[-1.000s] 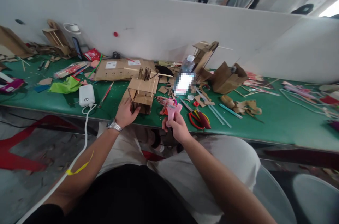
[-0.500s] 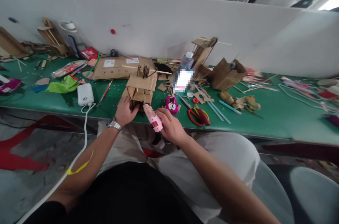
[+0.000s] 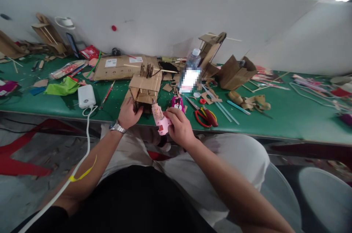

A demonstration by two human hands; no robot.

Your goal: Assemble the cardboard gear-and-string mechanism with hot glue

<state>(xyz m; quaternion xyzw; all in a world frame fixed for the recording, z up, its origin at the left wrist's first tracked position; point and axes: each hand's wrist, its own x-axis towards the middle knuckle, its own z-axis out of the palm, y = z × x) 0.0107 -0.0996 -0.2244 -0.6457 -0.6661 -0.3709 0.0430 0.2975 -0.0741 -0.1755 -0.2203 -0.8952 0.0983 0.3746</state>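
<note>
A pink hot glue gun (image 3: 161, 119) is gripped in my right hand (image 3: 180, 126), its nozzle pointing up at the front right edge of a small cardboard structure (image 3: 145, 82). Whether the nozzle touches the cardboard I cannot tell. My left hand (image 3: 129, 113) closes on the structure's lower left side, the thumb at its front opening. A wooden stick and dark ragged cardboard pieces stick out of the structure's top. Just beyond my right hand lies a purple object with a cartoon face (image 3: 176, 104).
Scissors (image 3: 192, 103) and red-yellow-handled pliers (image 3: 207, 116) lie right of my hands on the green table (image 3: 288, 115). A bottle (image 3: 194, 58), cardboard scraps and a paper bag (image 3: 233, 73) stand behind. On the left are a white power bank (image 3: 86, 96) with cable and a flat cardboard box (image 3: 121, 68).
The glue gun has turned more upright and its nozzle has shifted slightly right along the cardboard's front. My left hand keeps its hold. The whole view has tilted slightly downward.
</note>
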